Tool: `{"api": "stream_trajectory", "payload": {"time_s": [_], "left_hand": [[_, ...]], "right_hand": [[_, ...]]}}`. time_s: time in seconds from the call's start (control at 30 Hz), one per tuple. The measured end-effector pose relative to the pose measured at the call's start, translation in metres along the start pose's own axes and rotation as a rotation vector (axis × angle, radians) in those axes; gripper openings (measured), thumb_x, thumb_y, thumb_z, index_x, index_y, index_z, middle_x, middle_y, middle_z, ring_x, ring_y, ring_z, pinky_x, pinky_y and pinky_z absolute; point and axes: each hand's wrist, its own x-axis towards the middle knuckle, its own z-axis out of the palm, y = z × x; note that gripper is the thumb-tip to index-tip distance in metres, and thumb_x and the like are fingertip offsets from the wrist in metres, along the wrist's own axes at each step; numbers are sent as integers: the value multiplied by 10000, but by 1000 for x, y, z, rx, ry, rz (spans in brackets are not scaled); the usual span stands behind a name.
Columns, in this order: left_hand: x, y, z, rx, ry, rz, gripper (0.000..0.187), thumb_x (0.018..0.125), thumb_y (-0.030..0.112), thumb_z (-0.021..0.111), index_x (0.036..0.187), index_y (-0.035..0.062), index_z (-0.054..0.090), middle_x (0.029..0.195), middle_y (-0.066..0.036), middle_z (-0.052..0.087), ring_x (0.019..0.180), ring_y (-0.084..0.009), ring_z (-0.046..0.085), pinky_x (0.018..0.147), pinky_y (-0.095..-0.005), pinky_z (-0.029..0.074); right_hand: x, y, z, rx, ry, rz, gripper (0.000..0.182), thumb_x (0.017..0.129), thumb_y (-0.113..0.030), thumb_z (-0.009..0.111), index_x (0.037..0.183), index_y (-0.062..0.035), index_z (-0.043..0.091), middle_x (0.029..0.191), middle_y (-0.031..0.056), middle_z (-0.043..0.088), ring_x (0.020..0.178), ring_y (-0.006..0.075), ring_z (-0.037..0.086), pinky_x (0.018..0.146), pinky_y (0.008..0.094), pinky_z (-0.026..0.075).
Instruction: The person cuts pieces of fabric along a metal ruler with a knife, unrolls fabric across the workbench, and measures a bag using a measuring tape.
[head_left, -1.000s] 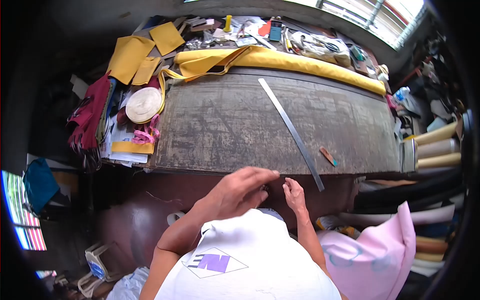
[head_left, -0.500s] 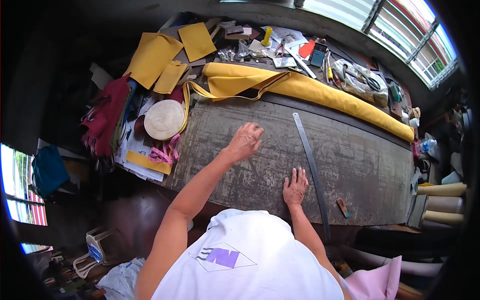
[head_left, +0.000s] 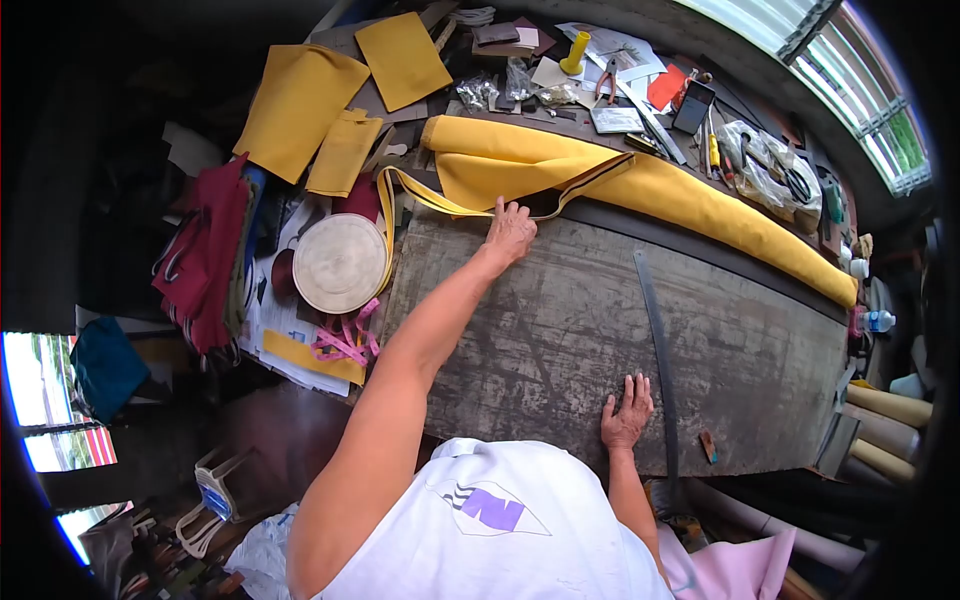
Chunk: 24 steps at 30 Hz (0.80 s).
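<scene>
My left hand (head_left: pixel 511 232) reaches to the far side of the worktable (head_left: pixel 560 330). Its fingers are closed at the edge of a long yellow strip (head_left: pixel 440 203) with dark and white lines. This strip loops from beside a round pale disc (head_left: pixel 340 262) to the rolled yellow material (head_left: pixel 700 208), which looks like leather or vinyl. Flat on the table near the front edge lies my right hand (head_left: pixel 627 412), fingers spread and holding nothing. Just right of it is a long metal ruler (head_left: pixel 660 350), whose near end sticks out past the table edge.
A small cutter-like piece (head_left: pixel 708 446) lies right of the ruler. Yellow sheets (head_left: pixel 300 105), pink tape (head_left: pixel 345 338) and maroon bags (head_left: pixel 203 245) crowd the left. Pliers (head_left: pixel 606 78), papers and a bag of tools (head_left: pixel 770 170) fill the back.
My left hand has moved forward from above the bare tabletop to the yellow strip. My right hand stays flat beside the ruler. The view has shifted somewhat.
</scene>
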Motion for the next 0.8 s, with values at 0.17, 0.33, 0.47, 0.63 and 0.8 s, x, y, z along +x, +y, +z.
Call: {"api": "stream_trajectory", "payload": {"time_s": [0.17, 0.33, 0.47, 0.63, 0.8], "left_hand": [[-70, -57, -113, -258, 294, -41, 123, 788, 34, 596, 905, 51, 630, 907, -128, 578, 877, -322, 589, 801, -450, 447], [-221, -194, -220, 170, 357, -532, 172, 753, 25, 610, 918, 65, 635, 930, -101, 598, 961, -321, 576, 840, -473, 453], [-340, -260, -216, 434, 49, -1075, 396, 847, 136, 626, 1243, 115, 620, 1460, -174, 430, 1359, -381, 401, 1079, -540, 378], [-327, -187, -168, 0, 46, -820, 371, 852, 130, 645, 1202, 13, 612, 1445, -263, 431, 1362, -408, 408, 1106, -494, 360], [-263, 10, -90, -508, -79, -523, 351, 875, 119, 643, 1200, -5, 602, 1445, -245, 451, 1354, -419, 417, 1123, -476, 343]], "right_hand": [[-3, 3, 6, -32, 0, -19, 571, 939, -260, 575, 1465, -108, 414, 1548, 149, 350, 1458, 337, 294, 1140, 512, 259], [-2, 4, 4, -11, 12, -26, 586, 931, -268, 580, 1467, -99, 416, 1538, 152, 360, 1452, 342, 299, 1141, 505, 260], [-3, 3, 4, 11, 27, -44, 588, 919, -267, 594, 1455, -90, 431, 1534, 155, 365, 1446, 343, 307, 1141, 495, 262], [0, 6, -18, 75, 20, -41, 539, 903, -221, 644, 1397, -63, 496, 1489, 161, 426, 1408, 336, 372, 1118, 463, 319], [-34, 55, -45, 180, 160, 205, 407, 870, -115, 667, 1257, -26, 580, 1302, 173, 555, 1240, 361, 515, 1042, 450, 419]]}}
